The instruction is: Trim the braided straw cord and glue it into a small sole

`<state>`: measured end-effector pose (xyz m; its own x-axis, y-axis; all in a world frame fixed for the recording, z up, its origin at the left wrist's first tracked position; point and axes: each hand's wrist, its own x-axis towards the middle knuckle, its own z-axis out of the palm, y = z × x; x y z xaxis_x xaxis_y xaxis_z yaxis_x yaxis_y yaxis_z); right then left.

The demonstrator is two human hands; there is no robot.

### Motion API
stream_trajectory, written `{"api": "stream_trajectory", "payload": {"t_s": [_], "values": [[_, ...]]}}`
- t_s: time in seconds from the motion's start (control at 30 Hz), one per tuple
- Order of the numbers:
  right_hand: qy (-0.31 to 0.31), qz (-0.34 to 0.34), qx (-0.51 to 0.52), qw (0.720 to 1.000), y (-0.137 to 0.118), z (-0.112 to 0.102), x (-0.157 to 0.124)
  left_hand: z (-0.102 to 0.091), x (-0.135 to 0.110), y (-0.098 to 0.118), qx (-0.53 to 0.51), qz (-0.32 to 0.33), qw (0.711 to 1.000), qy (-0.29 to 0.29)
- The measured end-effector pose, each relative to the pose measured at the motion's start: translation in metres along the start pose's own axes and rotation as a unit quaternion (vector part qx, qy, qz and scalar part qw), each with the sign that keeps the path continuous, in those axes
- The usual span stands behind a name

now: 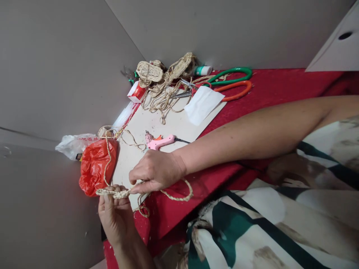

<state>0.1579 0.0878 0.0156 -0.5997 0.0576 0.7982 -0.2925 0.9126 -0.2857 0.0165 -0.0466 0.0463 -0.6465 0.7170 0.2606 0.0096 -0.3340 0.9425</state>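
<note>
Both hands hold a braided straw-coloured cord [121,193] above the table's near left corner. My left hand [115,211] pinches its looped end between thumb and fingers. Just right of it, my right hand [155,172] is closed on the same braid, back of the hand up. A thin strand of the cord runs up from my left hand, across a red plastic bag [97,164]. Beyond my right hand, a curved length of braid [183,196] hangs over the red cloth. A pink glue gun [162,142] lies just past my right hand.
A pale board [126,164] lies on the red-covered table [280,87]. Toward the wall are bundled cord [179,71], large scissors [234,89] with green and orange handles, smaller scissors [193,86], white paper [204,104], a red-and-white box [137,92] and a clear bag [74,145].
</note>
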Motion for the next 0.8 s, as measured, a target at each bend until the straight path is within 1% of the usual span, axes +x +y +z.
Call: {"api": "stream_trajectory", "payload": {"t_s": [0.07,0.13,0.23,0.37,0.47,0.57,0.63,0.7,0.73,0.8], "values": [[0.003,-0.003,0.029,1.0,0.0,0.001,-0.001,-0.001,0.0,-0.002,-0.032,-0.038,0.999,-0.019],[0.002,-0.025,0.051,0.998,-0.001,0.002,-0.001,0.0,0.001,-0.004,-0.061,-0.076,0.994,-0.039],[0.007,-0.048,0.064,0.997,-0.001,0.002,-0.001,0.002,0.001,-0.007,-0.084,-0.111,0.989,-0.047],[0.007,-0.047,0.038,0.998,0.002,0.002,-0.001,0.003,0.0,-0.011,-0.061,-0.087,0.993,-0.052],[-0.003,-0.041,0.02,0.999,0.002,0.002,-0.002,0.001,-0.001,-0.013,-0.04,-0.078,0.995,-0.038],[-0.007,-0.024,0.058,0.998,0.001,0.001,-0.001,-0.003,-0.001,-0.012,-0.039,-0.094,0.995,-0.022],[0.013,0.0,0.087,0.996,0.002,-0.002,0.001,-0.004,-0.002,-0.011,-0.049,-0.105,0.993,-0.026],[0.036,0.011,0.083,0.996,0.005,-0.008,0.004,-0.004,-0.003,-0.009,-0.066,-0.125,0.989,-0.049],[0.042,0.005,0.07,0.997,0.007,-0.011,0.006,-0.004,-0.004,-0.008,-0.074,-0.143,0.985,-0.07],[0.039,-0.034,0.032,0.998,0.01,-0.019,0.011,-0.003,-0.005,-0.006,-0.076,-0.182,0.973,-0.117]]}}
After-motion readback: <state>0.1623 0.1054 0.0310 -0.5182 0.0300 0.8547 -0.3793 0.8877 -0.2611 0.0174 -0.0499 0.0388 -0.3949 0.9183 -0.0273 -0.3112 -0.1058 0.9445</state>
